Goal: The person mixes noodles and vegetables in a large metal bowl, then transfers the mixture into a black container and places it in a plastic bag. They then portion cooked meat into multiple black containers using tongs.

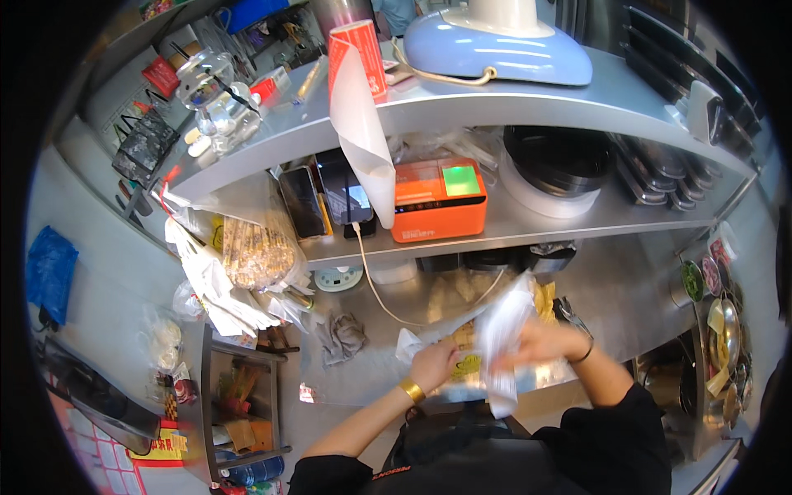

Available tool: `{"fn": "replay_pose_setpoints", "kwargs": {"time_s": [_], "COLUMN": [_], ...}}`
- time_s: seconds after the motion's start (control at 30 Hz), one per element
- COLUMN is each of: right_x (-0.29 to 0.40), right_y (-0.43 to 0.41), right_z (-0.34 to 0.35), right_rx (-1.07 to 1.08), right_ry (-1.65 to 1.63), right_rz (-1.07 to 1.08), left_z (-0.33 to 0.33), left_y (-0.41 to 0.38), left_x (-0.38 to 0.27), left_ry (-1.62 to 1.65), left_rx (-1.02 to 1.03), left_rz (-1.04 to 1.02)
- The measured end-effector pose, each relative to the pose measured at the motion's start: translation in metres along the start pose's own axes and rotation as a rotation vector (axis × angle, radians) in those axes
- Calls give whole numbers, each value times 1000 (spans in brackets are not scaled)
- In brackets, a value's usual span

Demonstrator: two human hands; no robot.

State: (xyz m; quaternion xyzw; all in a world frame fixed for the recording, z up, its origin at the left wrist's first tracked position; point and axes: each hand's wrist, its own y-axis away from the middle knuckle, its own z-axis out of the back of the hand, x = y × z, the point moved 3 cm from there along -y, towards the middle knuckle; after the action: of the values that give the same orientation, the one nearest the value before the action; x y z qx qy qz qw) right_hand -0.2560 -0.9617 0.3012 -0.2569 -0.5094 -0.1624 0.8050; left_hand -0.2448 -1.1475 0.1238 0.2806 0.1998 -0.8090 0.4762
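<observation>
My right hand point(544, 343) grips a white paper or thin plastic sheet point(499, 380), blurred by motion and upright over the steel counter point(377, 371). My left hand point(433, 364), below a gold wristband, is curled beside a package with yellow print point(465, 366); the fingers' hold is hidden. A small white paper corner point(408, 345) sticks out past the left hand. Behind the right hand lies a crumpled yellow wrapper point(545, 300), next to a dark-handled tool point(572, 318) that may be tongs.
A grey cloth point(341, 337) lies left on the counter, near a small scale point(338, 278). A white cable point(377, 291) hangs from a phone point(343, 192) on the shelf. There, an orange box point(439, 210) stands by black bowls point(557, 161). Bagged skewers point(258, 250) hang left; metal food containers point(730, 328) stand right.
</observation>
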Motion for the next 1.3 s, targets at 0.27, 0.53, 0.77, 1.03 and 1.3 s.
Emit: {"fn": "replay_pose_setpoints", "kwargs": {"time_s": [0.27,0.53,0.77,1.03,1.3], "right_x": [-229,-258,-233,-265,-22], "right_y": [94,98,243,312,129], "right_z": [-169,-188,-57,-34,-2], "right_rx": [-186,-454,-936,-1040,-566], "right_ry": [-503,-636,976,404,1204], "right_rz": [-828,-788,-1149,-1409,-510], "left_z": [6,10,12,11,13], "left_y": [-31,-32,-30,-29,-25], "left_x": [13,-2,-8,-19,-18], "left_ry": [212,-20,-112,-137,-136], "left_rx": [313,282,117,68,27], "left_rz": [28,-41,-27,-13,-56]}}
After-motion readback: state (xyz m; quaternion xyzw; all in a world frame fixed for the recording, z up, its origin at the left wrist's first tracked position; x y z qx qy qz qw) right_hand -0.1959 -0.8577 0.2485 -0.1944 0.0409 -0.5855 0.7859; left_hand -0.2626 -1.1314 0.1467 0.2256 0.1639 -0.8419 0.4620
